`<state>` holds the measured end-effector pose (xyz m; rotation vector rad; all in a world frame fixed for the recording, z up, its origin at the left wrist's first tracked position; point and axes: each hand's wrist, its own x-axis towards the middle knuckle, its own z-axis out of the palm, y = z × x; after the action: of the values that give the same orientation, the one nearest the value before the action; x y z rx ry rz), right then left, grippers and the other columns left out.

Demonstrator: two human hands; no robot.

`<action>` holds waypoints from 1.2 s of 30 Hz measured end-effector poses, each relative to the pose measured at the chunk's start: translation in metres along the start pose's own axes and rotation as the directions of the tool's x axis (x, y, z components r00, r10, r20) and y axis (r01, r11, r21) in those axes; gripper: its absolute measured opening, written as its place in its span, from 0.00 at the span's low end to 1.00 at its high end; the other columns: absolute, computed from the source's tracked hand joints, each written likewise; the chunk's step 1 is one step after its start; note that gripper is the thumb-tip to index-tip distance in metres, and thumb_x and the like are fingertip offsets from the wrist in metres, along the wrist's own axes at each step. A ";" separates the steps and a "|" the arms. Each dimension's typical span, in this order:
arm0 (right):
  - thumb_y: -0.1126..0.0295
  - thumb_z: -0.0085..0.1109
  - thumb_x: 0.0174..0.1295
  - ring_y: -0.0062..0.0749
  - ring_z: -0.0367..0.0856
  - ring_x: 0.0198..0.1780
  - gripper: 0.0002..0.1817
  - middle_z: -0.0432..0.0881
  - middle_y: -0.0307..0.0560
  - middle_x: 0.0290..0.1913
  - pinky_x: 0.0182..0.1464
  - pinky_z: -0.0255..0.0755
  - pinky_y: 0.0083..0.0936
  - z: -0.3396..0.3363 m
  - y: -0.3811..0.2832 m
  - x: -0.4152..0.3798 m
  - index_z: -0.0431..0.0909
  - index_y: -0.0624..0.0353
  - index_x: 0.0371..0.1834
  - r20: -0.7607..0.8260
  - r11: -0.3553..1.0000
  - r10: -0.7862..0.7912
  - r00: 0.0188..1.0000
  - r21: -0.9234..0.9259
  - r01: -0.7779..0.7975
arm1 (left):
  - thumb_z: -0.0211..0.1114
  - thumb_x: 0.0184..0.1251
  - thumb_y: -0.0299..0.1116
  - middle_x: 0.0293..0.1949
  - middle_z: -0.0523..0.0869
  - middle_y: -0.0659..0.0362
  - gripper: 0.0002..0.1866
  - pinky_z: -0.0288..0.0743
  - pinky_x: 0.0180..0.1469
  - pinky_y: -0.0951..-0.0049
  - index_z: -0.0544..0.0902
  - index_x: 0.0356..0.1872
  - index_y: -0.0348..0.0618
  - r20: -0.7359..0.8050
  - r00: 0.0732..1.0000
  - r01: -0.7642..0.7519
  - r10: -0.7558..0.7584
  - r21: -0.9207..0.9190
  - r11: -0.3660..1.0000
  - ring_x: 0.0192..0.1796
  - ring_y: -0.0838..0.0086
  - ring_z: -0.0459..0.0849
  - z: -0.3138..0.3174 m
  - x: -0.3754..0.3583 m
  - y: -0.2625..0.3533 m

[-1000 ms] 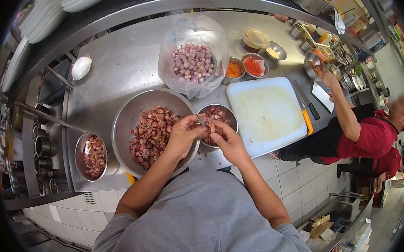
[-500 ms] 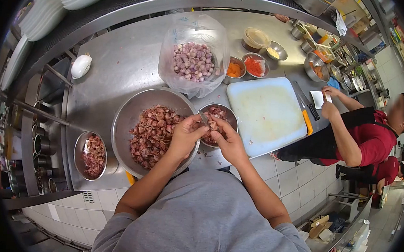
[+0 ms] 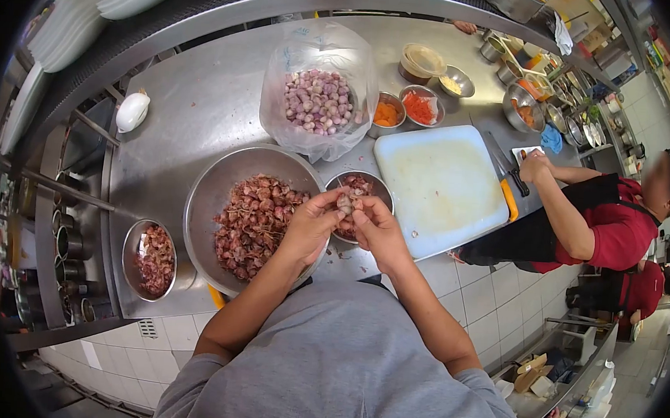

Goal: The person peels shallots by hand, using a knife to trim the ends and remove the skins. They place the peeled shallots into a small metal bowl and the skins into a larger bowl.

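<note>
Pinched between the fingertips of both hands is a small pale shallot [image 3: 344, 203], partly covered by the fingers. My left hand [image 3: 309, 224] is closed on it from one side, and my right hand [image 3: 380, 229] grips its other side. Just beneath them stands a small steel bowl [image 3: 386, 194] with reddish skins and pieces inside. Left of my hands, a large steel bowl [image 3: 208, 192] holds many unpeeled shallots [image 3: 252, 223]. Behind it, a clear plastic bag [image 3: 283, 58] contains peeled purple-white shallots [image 3: 319, 103].
To the right lie a white cutting board [image 3: 438, 185] and black-handled knife [image 3: 517, 179]. Small bowls of orange [image 3: 387, 115] and red [image 3: 420, 108] cut food stand behind. A bowl of skins [image 3: 133, 265] sits far left. A co-worker [image 3: 614, 221] in red stands at right.
A small blade seen at my fingers earlier no longer shows. My fingers have shifted around the shallot, which is more visible now. The co-worker's hands have moved lower, over the white item.
</note>
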<state>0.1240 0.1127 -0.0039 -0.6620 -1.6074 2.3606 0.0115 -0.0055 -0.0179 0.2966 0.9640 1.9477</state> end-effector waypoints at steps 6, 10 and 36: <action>0.66 0.53 0.73 0.13 0.63 0.19 0.08 0.73 0.33 0.30 0.20 0.53 0.14 0.002 0.000 0.001 0.72 0.52 0.52 0.011 0.959 0.114 0.993 0.258 -0.113 | 0.60 0.67 0.19 0.52 0.81 0.57 0.23 0.77 0.45 0.78 0.73 0.64 0.34 -0.002 1.000 -0.012 0.012 0.108 0.994 0.47 0.78 0.81 0.003 -0.001 0.003; 0.65 0.53 0.73 0.13 0.63 0.20 0.08 0.71 0.32 0.29 0.20 0.54 0.14 0.004 -0.003 0.001 0.72 0.52 0.51 -0.044 0.979 0.119 0.992 0.174 -0.110 | 0.62 0.67 0.20 0.50 0.82 0.58 0.22 0.77 0.45 0.79 0.74 0.62 0.35 0.005 1.000 -0.001 0.000 0.166 0.986 0.46 0.79 0.81 -0.003 0.006 0.000; 0.64 0.54 0.72 0.15 0.63 0.19 0.09 0.72 0.34 0.31 0.20 0.54 0.15 -0.011 -0.003 0.006 0.70 0.52 0.51 -0.051 0.966 0.044 0.998 0.258 -0.029 | 0.53 0.78 0.38 0.45 0.86 0.55 0.16 0.79 0.47 0.74 0.74 0.58 0.40 -0.123 0.989 0.120 -0.086 0.311 0.943 0.46 0.74 0.85 -0.013 0.015 0.016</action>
<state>0.1240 0.1250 -0.0059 -0.7004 -1.2452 2.4934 -0.0142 -0.0050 -0.0173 0.3187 1.3424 1.7235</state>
